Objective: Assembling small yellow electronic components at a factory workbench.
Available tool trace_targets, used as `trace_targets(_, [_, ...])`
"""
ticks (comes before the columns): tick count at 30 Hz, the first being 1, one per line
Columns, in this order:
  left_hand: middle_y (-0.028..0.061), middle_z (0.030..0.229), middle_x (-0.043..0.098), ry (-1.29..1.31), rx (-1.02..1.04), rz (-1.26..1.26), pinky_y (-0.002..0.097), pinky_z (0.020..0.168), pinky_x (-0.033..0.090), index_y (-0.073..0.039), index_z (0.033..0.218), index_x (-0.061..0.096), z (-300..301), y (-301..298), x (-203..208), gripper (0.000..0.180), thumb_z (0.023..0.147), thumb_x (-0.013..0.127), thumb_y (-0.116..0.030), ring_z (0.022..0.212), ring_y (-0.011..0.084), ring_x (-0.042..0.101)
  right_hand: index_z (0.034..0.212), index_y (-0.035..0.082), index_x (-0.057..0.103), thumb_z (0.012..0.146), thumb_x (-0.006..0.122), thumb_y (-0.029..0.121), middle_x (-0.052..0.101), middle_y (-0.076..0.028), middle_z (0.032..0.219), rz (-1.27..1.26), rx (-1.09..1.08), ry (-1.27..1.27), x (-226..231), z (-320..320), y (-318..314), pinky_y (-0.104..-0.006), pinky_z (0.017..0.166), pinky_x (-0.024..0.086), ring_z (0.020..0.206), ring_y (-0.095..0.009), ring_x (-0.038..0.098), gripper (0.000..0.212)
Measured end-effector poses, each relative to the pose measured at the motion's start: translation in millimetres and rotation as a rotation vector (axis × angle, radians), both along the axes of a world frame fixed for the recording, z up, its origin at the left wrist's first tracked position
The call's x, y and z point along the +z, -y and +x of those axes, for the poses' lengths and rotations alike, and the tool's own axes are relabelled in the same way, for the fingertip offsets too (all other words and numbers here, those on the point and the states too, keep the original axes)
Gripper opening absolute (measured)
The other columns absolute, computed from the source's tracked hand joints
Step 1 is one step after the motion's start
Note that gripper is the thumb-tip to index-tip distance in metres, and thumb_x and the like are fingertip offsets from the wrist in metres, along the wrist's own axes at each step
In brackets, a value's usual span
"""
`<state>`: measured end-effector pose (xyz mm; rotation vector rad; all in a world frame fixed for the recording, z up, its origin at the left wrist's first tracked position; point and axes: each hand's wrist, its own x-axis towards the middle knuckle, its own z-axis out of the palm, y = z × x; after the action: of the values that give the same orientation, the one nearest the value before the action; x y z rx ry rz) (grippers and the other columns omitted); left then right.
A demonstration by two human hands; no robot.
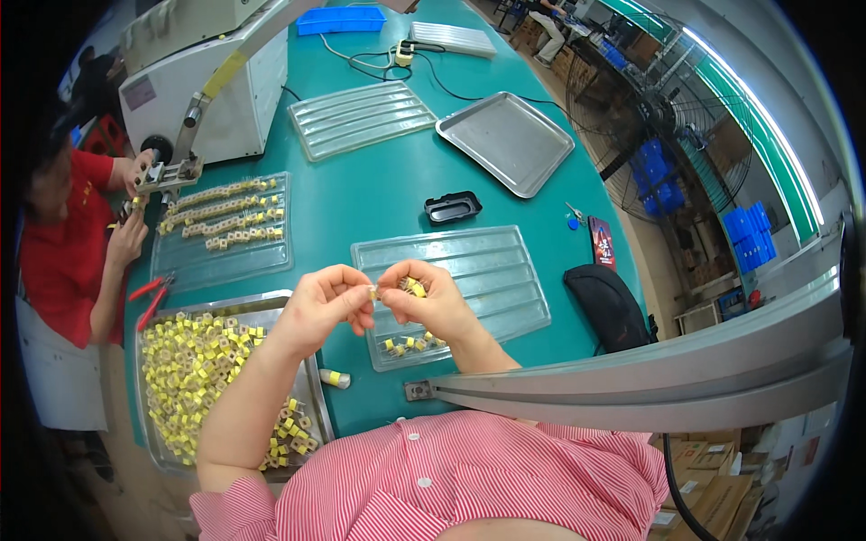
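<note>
One small component [373, 293] sits at frame centre, pinched in the fingertips of the left hand [317, 308]; the right hand [437, 312], curled around several yellow-banded parts [414, 288], has its thumb just beside it. A ribbed tray [492, 293] lies beneath on the green surface [397, 194]. Judgement: light fingertip pressure and a closed right palm should best prevent dropped parts.

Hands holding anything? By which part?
Right hand: a few yellow-wrapped parts, within its curled fingers. Left hand: pinching a small piece; which part's gripped, can't tell.
</note>
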<state>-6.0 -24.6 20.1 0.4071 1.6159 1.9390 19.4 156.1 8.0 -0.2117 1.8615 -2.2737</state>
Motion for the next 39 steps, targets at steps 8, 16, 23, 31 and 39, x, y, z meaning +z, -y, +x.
trace_targets(8, [0.0061, 0.073, 0.055, 0.218, 0.123, 0.187, 0.0267, 0.052, 0.044, -0.002, 0.088, 0.052, -17, 30, -17, 0.018, 0.084, 0.051, -0.019, 0.062, 0.0149, 0.055, 0.092, 0.002, 0.053, 0.085, 0.05, 0.02, 0.057, -0.011, 0.084, -0.344, 0.034, 0.256, -22, -12, -3, -0.016, 0.038, 0.03, 0.051, -0.006, 0.046, 0.02])
trace_targets(16, [0.0059, 0.074, 0.055, 0.212, 0.142, 0.18, 0.0255, 0.053, 0.044, -0.001, 0.088, 0.053, -20, 42, -19, 0.018, 0.083, 0.052, -0.019, 0.064, 0.0133, 0.054, 0.094, 0.003, 0.053, 0.085, 0.05, 0.019, 0.057, -0.01, 0.086, -0.314, 0.002, 0.273, -25, -11, 2, -0.0155, 0.038, 0.03, 0.054, -0.005, 0.048, 0.019])
trace_targets(23, [0.0062, 0.074, 0.056, 0.151, 0.252, 0.122, 0.0244, 0.053, 0.044, 0.001, 0.089, 0.054, -31, 53, -29, 0.022, 0.081, 0.054, -0.019, 0.064, 0.0131, 0.054, 0.094, 0.002, 0.051, 0.082, 0.054, 0.015, 0.058, -0.009, 0.085, -0.29, -0.035, 0.27, -21, -11, 2, -0.015, 0.039, 0.03, 0.053, -0.004, 0.047, 0.018])
trace_targets(31, [0.0149, 0.072, 0.061, -0.559, 0.661, -1.242, 0.0339, 0.064, 0.046, -0.001, 0.075, 0.061, -88, 190, -65, 0.02, 0.068, 0.063, -0.02, 0.069, 0.0271, 0.059, 0.094, 0.0, 0.05, 0.084, 0.051, 0.015, 0.056, -0.013, 0.091, -0.346, -0.033, 0.256, -21, -11, -2, -0.0157, 0.039, 0.031, 0.053, -0.006, 0.047, 0.017])
trace_targets(39, [0.0183, 0.082, 0.06, -0.249, 0.654, -1.402, 0.0368, 0.071, 0.045, -0.001, 0.08, 0.062, -105, 224, -63, 0.024, 0.067, 0.065, -0.021, 0.079, 0.0302, 0.058, 0.094, 0.0, 0.05, 0.085, 0.048, 0.016, 0.055, -0.013, 0.091, -0.349, -0.003, 0.266, -24, -10, -2, -0.0162, 0.039, 0.031, 0.053, -0.006, 0.046, 0.019])
